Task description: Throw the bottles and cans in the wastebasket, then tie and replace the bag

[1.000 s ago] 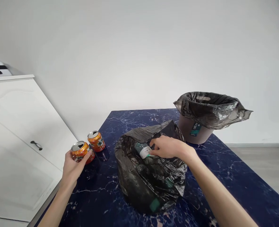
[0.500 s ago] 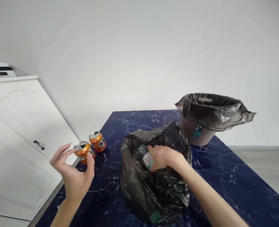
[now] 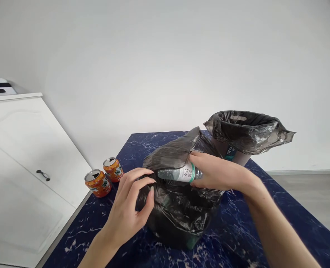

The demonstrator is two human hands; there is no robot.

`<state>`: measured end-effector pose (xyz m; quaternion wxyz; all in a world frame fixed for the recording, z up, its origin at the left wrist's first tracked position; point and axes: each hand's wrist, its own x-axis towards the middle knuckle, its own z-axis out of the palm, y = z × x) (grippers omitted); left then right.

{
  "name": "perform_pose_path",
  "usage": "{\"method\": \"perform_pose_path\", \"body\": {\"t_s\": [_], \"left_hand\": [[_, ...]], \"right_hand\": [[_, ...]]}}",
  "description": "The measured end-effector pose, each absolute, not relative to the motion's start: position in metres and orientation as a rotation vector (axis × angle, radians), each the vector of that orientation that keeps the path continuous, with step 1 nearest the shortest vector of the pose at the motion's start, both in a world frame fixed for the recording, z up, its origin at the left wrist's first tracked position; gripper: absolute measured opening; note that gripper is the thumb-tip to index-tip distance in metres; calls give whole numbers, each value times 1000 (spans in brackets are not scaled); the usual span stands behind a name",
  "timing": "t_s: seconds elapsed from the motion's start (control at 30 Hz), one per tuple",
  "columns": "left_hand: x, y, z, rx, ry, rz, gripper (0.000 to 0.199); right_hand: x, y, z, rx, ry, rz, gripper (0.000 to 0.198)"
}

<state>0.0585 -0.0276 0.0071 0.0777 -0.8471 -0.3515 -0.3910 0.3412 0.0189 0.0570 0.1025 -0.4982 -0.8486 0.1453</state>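
Bottle: a clear plastic bottle [image 3: 183, 173], white label banded in green, lies nearly level at the bag's mouth, between my two hands.
Right hand: my right hand [image 3: 221, 172] grips the bottle's right-hand end, thumb on the near side, fingers beyond.
Left hand: my left hand [image 3: 129, 204] holds nothing, fingers curved and parted beside the bag's left edge; whether the fingertips brush the plastic I cannot tell.
Handling: the bottle looks light and thin-walled, likely to dent under a squeeze; the labelled middle seems my surest hold.
Bag: the black bag [image 3: 178, 212] under my right hand looks limp and slick, best pinched by a gathered fold of rim.
Cans: two orange cans [image 3: 98, 188] stand upright on the bench [image 3: 232, 227], beyond my left hand.
Bin: a lined bin [image 3: 242, 158] stands beyond my right hand.
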Motion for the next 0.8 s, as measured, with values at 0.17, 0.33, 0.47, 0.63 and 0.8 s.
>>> {"method": "perform_pose_path", "body": {"t_s": [0.17, 0.33, 0.47, 0.63, 0.8], "left_hand": [[65, -20, 10, -2602, -1211, -951, 56], [69, -23, 14, -2709, -1283, -880, 87], [73, -31, 22, -2685, -1304, -1059, 87], [70, -43, 41, -2664, -1372, -1147, 65], [47, -59, 49, -2494, -1604, -1482, 56]], "right_hand": [[358, 15, 67, -1288, -2549, 603, 71], [364, 14, 75, -1192, -2545, 728, 72], [355, 9, 80, -1027, -2556, 724, 74], [348, 7, 83, -825, -2563, 761, 71], [353, 8, 88, -764, -2458, 935, 69]]}}
